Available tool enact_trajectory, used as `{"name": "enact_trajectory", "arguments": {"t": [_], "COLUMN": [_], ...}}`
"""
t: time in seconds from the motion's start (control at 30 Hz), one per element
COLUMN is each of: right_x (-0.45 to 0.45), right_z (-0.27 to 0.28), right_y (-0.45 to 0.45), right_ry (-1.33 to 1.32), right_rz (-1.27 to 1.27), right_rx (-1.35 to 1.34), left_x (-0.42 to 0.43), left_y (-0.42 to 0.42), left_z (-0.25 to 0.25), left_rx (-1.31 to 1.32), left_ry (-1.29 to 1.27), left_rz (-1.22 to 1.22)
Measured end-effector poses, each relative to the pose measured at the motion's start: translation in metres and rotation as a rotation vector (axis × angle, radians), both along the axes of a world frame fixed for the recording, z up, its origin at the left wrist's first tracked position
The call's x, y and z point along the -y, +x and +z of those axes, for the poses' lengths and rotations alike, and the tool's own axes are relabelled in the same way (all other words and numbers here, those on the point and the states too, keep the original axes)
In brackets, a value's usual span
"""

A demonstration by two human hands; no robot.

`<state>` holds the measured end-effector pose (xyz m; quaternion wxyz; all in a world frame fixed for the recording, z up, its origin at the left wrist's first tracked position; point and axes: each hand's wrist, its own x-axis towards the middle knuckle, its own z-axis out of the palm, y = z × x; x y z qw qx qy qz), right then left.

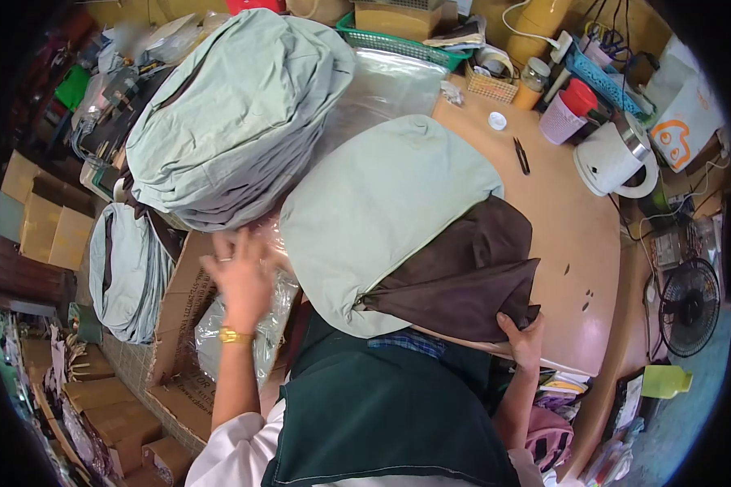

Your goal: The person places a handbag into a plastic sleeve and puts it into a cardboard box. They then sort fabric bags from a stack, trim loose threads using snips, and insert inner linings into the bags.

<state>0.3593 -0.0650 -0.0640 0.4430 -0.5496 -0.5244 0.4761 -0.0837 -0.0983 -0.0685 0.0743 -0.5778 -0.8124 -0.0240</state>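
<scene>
A pale grey-green fabric piece point(382, 195) with a dark brown cloth part point(463, 272) lies across the near side of the table. My right hand point(522, 337) pinches the lower right corner of the brown cloth at the table's front edge. My left hand point(245, 276), with a gold watch at the wrist, has its fingers spread and holds nothing. It is above a cardboard box point(179, 325) with clear plastic point(276, 316) in it. Just beyond that hand, a tall stack of similar pale fabric pieces point(235, 122) stands on the table.
On the tan table point(577, 243) are small black snips point(521, 156) and a white cap point(497, 121). A white kettle point(613, 158) and a pink cup point(562, 118) stand at the right. A folded fabric pile point(130, 272) sits left, and a black fan point(690, 307) far right.
</scene>
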Motion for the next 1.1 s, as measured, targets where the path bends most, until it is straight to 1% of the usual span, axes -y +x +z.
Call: {"name": "enact_trajectory", "arguments": {"t": [0.07,0.1,0.17,0.2,0.23,0.27,0.3,0.33,0.37,0.4,0.43,0.47,0.5,0.53,0.6,0.63,0.67,0.7,0.77,0.8,0.83,0.87,0.9,0.93,0.97,1.03,1.1], "right_x": [0.000,-0.001,-0.003,-0.004,-0.005,-0.006,-0.003,0.001,0.005,0.009,0.014,0.016,0.018,0.022,0.032,0.037,0.041,0.040,0.038,0.033,0.020,0.007,-0.001,-0.006,-0.007,-0.010,-0.009], "right_z": [0.002,0.001,-0.006,-0.011,-0.016,-0.018,-0.013,-0.006,-0.001,0.000,0.000,-0.001,-0.004,-0.003,0.005,0.011,0.019,0.022,0.030,0.030,0.019,0.008,0.002,-0.001,-0.001,0.003,0.007], "right_y": [-0.002,-0.001,0.002,0.002,0.003,0.003,-0.004,-0.018,-0.027,-0.027,-0.025,-0.022,-0.015,-0.008,-0.002,-0.009,-0.024,-0.030,-0.040,-0.042,-0.044,-0.046,-0.046,-0.050,-0.051,-0.055,-0.057], "right_ry": [0.034,0.034,-0.011,-0.008,0.055,0.119,0.122,0.304,0.486,0.487,0.430,0.377,0.334,0.339,0.039,0.036,0.151,0.202,0.304,0.349,0.430,0.511,0.558,0.580,0.569,0.522,0.476], "right_rz": [0.003,0.003,0.020,0.023,0.008,-0.007,-0.003,-0.074,-0.148,-0.149,-0.146,-0.146,-0.133,-0.139,-0.024,-0.009,-0.064,-0.062,-0.048,0.004,0.042,0.079,0.101,0.126,0.126,0.131,0.131], "right_rx": [-0.037,-0.038,-0.027,-0.024,0.085,0.195,0.201,0.448,0.694,0.699,0.776,0.851,0.805,0.810,0.398,0.400,0.175,0.107,-0.029,0.015,0.029,0.040,0.053,0.079,0.110,0.168,0.215], "left_x": [0.021,0.023,0.021,0.011,-0.003,-0.016,-0.035,-0.052,-0.070,-0.084,-0.092,-0.101,-0.109,-0.114,-0.118,-0.119,-0.120,-0.119,-0.118,-0.113,-0.109,-0.099,-0.091,-0.078,-0.078,-0.066,-0.042], "left_y": [-0.022,-0.020,-0.014,0.000,0.024,0.063,0.086,0.115,0.138,0.153,0.159,0.164,0.167,0.168,0.166,0.165,0.162,0.158,0.160,0.163,0.166,0.172,0.183,0.189,0.208,0.210,0.212], "left_z": [0.021,0.037,0.060,0.060,0.060,0.063,0.050,0.047,0.041,0.031,0.020,0.009,0.007,0.005,0.002,0.004,0.007,0.012,0.026,0.040,0.060,0.084,0.100,0.120,0.103,0.122,0.120], "left_rx": [-0.250,-0.251,0.207,0.384,0.562,0.794,0.790,0.749,0.689,0.629,0.635,0.562,0.485,0.489,0.414,0.418,0.410,0.400,0.507,0.540,0.565,0.539,0.519,0.523,0.488,0.560,0.446], "left_ry": [0.192,0.192,0.557,0.558,0.558,0.537,0.507,0.459,0.436,0.410,0.415,0.253,0.091,0.098,-0.046,-0.047,0.025,0.095,0.306,0.416,0.532,0.507,0.509,0.418,0.857,0.869,0.762], "left_rz": [0.211,0.211,-0.065,-0.208,-0.351,-0.415,-0.606,-0.656,-0.651,-0.649,-0.651,-0.635,-0.618,-0.624,-0.608,-0.593,-0.628,-0.649,-0.621,-0.657,-0.696,-0.726,-0.828,-0.920,-0.923,-0.961,-1.068]}}
